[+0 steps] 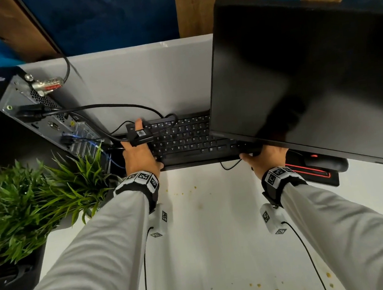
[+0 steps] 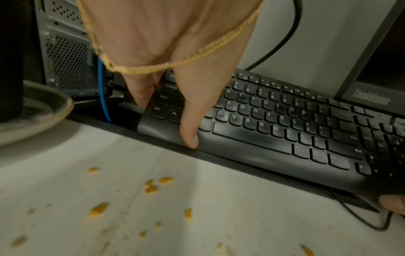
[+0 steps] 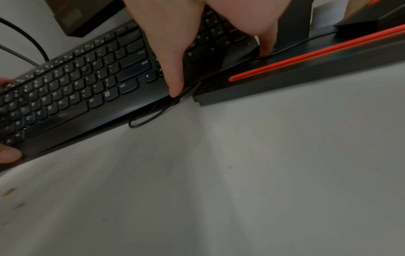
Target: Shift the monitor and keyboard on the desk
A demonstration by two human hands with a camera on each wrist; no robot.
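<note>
The black, dusty full-size keyboard (image 1: 184, 138) lies across the white desk (image 1: 213, 228) under the ThinkVision monitor (image 1: 312, 82), its ends grasped by the left hand (image 1: 140, 155) and right hand (image 1: 266, 159).

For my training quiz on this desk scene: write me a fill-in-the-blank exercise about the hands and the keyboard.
1. Both hands grip the black ____ by its ends.
2. The left hand holds the end nearest the computer tower and the green ____.
3. The monitor screen is ____.
4. Yellow ____ lie scattered on the white table.

Missing words: keyboard; plant; dark; crumbs. The right hand holds the other end.
</note>
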